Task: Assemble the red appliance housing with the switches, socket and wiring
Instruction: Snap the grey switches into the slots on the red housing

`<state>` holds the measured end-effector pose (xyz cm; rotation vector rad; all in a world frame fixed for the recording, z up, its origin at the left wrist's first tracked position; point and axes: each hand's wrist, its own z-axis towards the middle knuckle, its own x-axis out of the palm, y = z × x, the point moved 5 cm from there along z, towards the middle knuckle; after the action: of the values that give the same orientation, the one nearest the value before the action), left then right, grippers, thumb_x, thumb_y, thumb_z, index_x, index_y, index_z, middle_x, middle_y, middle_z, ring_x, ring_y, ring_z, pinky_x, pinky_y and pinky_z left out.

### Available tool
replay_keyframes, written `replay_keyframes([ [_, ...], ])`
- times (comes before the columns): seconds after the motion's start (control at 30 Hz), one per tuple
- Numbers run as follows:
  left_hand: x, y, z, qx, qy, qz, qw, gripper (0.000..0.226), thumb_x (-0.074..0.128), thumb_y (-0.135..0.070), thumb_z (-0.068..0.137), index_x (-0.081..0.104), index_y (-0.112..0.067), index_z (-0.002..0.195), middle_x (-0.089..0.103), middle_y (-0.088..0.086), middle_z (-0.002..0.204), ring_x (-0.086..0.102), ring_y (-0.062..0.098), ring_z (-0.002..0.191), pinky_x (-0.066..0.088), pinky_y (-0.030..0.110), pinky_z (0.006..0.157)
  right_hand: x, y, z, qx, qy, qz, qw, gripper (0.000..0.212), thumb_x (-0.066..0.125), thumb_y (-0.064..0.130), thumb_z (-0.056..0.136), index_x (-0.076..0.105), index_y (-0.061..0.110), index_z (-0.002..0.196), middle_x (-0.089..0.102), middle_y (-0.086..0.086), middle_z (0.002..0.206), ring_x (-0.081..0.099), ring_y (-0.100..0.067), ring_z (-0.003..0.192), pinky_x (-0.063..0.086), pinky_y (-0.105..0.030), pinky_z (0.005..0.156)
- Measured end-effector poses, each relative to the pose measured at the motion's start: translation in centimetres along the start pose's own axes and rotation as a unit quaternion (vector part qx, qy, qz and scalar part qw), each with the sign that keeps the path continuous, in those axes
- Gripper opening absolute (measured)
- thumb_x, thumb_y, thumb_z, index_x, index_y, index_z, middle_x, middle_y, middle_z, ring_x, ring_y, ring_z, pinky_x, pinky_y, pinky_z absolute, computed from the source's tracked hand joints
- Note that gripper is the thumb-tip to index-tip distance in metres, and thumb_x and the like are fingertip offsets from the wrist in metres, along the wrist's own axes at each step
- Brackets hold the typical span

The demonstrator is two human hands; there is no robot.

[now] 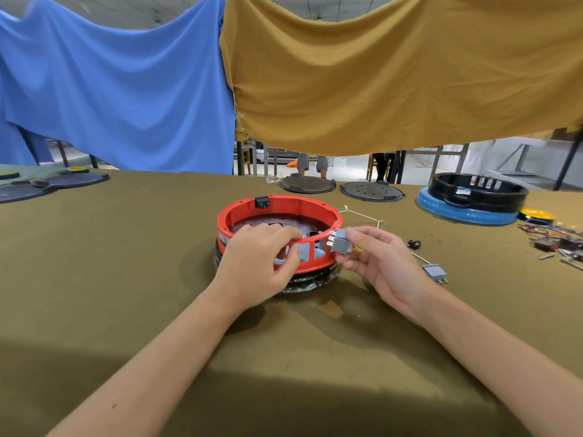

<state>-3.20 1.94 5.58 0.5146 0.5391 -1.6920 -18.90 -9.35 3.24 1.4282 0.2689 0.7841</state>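
The round red housing (277,205) stands on the olive table, raised on a dark ring. A black socket (262,202) sits in its far wall. My left hand (257,263) grips the near rim, fingers curled over it, thumb on the outer wall beside a grey switch (303,251) seated in a slot. My right hand (377,258) pinches another grey switch (340,241) with white terminals, held against the near-right wall. A third grey switch (435,272) lies on the table to the right, near a thin white wire (362,215).
A black housing (478,187) on a blue base (467,212) stands at the back right. Two dark round plates (306,184) (371,191) lie behind the red housing, more at the far left (47,184). Loose coloured wires and parts (555,238) lie at the right edge.
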Motion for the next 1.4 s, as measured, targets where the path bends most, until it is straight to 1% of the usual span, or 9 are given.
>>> replay_keyframes([
  [0.1,-0.1,-0.1,0.0,0.009,0.003,-0.003,1.000,0.026,0.049,-0.028,0.091,0.072,-0.016,0.097,0.068,-0.007,0.077,0.061,0.014,0.070,0.045,0.036,0.061,0.3,0.0,0.0,0.002,0.015,0.000,1.000,0.034,0.069,0.019,0.079,0.065,-0.002,0.106,0.070,-0.014,0.087,0.065,-0.019,0.067,0.056,-0.023,0.062],
  [0.3,-0.1,-0.5,-0.1,0.028,0.000,0.000,1.000,0.020,0.057,-0.023,0.092,0.074,-0.014,0.098,0.070,-0.006,0.081,0.063,0.014,0.071,0.048,0.038,0.060,-0.2,-0.3,0.1,0.011,-0.012,-0.025,1.000,0.013,0.062,0.013,0.093,0.061,0.003,0.100,0.067,-0.011,0.081,0.062,-0.018,0.061,0.053,-0.022,0.055],
  [0.5,-0.1,-0.5,0.0,0.024,-0.003,-0.005,1.000,0.022,0.055,-0.025,0.092,0.074,-0.015,0.097,0.069,-0.006,0.079,0.062,0.013,0.069,0.047,0.037,0.058,-0.1,-0.5,0.1,-0.003,0.006,-0.055,0.998,0.021,0.063,0.019,0.093,0.061,0.000,0.102,0.067,-0.016,0.086,0.065,-0.019,0.065,0.054,-0.022,0.057],
  [0.63,-0.1,-0.4,0.0,0.019,-0.002,-0.014,1.000,0.026,0.052,-0.028,0.092,0.074,-0.015,0.098,0.068,-0.007,0.082,0.060,0.010,0.068,0.047,0.034,0.059,-0.1,-0.4,0.1,-0.028,0.001,-0.087,0.996,0.043,0.072,0.031,0.080,0.061,-0.004,0.104,0.070,-0.012,0.080,0.065,-0.019,0.066,0.055,-0.024,0.059],
  [0.77,0.0,-0.4,0.0,0.017,-0.009,-0.009,1.000,0.026,0.052,-0.030,0.092,0.073,-0.016,0.097,0.067,-0.007,0.081,0.057,0.009,0.066,0.045,0.031,0.058,0.1,-0.2,-0.2,-0.067,0.007,-0.135,0.989,0.039,0.076,0.032,0.075,0.062,0.001,0.093,0.070,-0.009,0.078,0.067,-0.022,0.068,0.056,-0.026,0.062],
  [0.9,0.0,-0.3,0.0,0.018,-0.010,-0.003,1.000,0.027,0.052,-0.033,0.092,0.073,-0.016,0.097,0.067,-0.007,0.081,0.058,0.009,0.065,0.045,0.032,0.057,0.3,-0.1,-0.3,-0.092,0.004,-0.191,0.977,0.029,0.077,0.024,0.078,0.060,0.002,0.087,0.071,-0.008,0.078,0.071,-0.025,0.069,0.058,-0.028,0.064],
  [1.03,0.1,-0.4,0.0,0.019,-0.017,0.003,1.000,0.026,0.054,-0.035,0.092,0.072,-0.017,0.095,0.066,-0.008,0.080,0.056,0.008,0.064,0.044,0.031,0.057,0.6,-0.1,-0.4,-0.093,0.013,-0.202,0.975,0.022,0.074,0.010,0.084,0.057,-0.004,0.089,0.071,-0.022,0.081,0.071,-0.023,0.066,0.059,-0.026,0.062],
  [1.23,0.4,-0.4,0.0,0.024,-0.013,0.013,1.000,0.028,0.056,-0.040,0.090,0.070,-0.016,0.094,0.067,-0.008,0.082,0.061,0.010,0.071,0.046,0.034,0.061,0.9,0.1,-0.4,-0.116,0.007,-0.217,0.969,0.014,0.068,0.000,0.088,0.057,-0.008,0.090,0.067,-0.033,0.083,0.069,-0.020,0.061,0.059,-0.026,0.061],
  [1.4,0.4,-0.5,0.1,0.029,-0.019,0.019,0.999,0.028,0.057,-0.045,0.088,0.066,-0.019,0.088,0.063,-0.011,0.078,0.058,0.006,0.071,0.039,0.025,0.064,0.7,0.2,-0.2,-0.140,-0.008,-0.224,0.964,0.013,0.066,-0.002,0.089,0.057,-0.011,0.092,0.068,-0.025,0.081,0.069,-0.018,0.060,0.058,-0.023,0.059],
])
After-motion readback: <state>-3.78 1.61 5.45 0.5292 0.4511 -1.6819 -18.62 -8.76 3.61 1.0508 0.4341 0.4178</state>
